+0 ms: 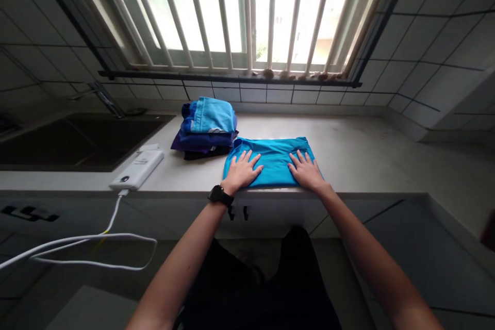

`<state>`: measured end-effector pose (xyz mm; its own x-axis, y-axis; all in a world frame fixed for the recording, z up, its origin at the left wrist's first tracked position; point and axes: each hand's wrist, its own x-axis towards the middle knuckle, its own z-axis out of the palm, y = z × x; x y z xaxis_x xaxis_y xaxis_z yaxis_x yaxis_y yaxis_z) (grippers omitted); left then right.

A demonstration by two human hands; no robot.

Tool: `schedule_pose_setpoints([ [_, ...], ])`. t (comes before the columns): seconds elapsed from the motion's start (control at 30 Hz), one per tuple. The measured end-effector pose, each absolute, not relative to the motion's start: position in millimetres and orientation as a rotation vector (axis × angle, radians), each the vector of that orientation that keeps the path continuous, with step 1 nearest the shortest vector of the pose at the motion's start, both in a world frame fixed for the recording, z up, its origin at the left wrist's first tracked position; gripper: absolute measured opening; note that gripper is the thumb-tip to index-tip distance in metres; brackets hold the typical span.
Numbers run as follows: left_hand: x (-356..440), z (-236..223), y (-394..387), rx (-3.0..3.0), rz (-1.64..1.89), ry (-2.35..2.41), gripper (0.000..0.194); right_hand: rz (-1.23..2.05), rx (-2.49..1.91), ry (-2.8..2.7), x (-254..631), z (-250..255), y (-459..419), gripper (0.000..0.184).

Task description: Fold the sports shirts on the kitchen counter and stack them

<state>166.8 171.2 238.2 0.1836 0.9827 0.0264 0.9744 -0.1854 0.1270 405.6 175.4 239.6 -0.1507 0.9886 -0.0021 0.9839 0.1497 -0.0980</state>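
Note:
A bright blue piece of folded clothing (274, 157) lies flat on the counter near its front edge. My left hand (242, 170) rests on its left part, fingers spread and palm down. On the right part lies my right hand (306, 170), also flat with the fingers apart. Which kind of garment it is I cannot tell. Just behind and left of it stands a stack of folded clothes (212, 117), light blue on top, with dark blue, purple and black layers below.
The white countertop (356, 154) runs beneath a barred window (247, 15). At the left is a dark sink (73, 142) with a faucet (104, 99). A white power bank (137, 169) lies near the counter's edge, its white cable (112, 219) hanging down. Small stones (268, 73) line the sill.

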Motion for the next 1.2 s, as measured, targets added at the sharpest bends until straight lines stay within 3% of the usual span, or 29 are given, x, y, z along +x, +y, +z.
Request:
schedule_pose_setpoints([
  [0.23,167,251,170,2.174,0.126,2.153,0.081,0.170,-2.008,-2.405,414,241,186,0.064],
  [0.43,193,271,135,2.176,0.053,2.239,0.072,0.258,-1.839,-2.548,431,254,232,0.059],
  [0.53,213,281,111,2.185,0.035,2.228,0.068,0.115,-1.790,-2.547,421,266,245,0.052],
  [0.7,187,271,97,2.521,0.322,1.611,0.047,0.143,-1.376,-2.599,398,271,209,0.046],
  [0.83,132,237,97,2.716,0.407,1.273,0.090,0.334,-1.194,-2.531,424,258,155,0.042],
  [0.9,114,222,96,2.825,0.355,1.217,0.099,0.383,-1.137,-2.535,447,250,129,0.045],
  [1.03,113,204,95,3.041,0.386,1.291,0.075,0.318,-1.097,-2.626,481,230,94,0.079],
  [1.2,124,198,99,3.131,0.535,1.322,0.058,-0.072,-1.177,-2.569,480,196,88,0.085],
])
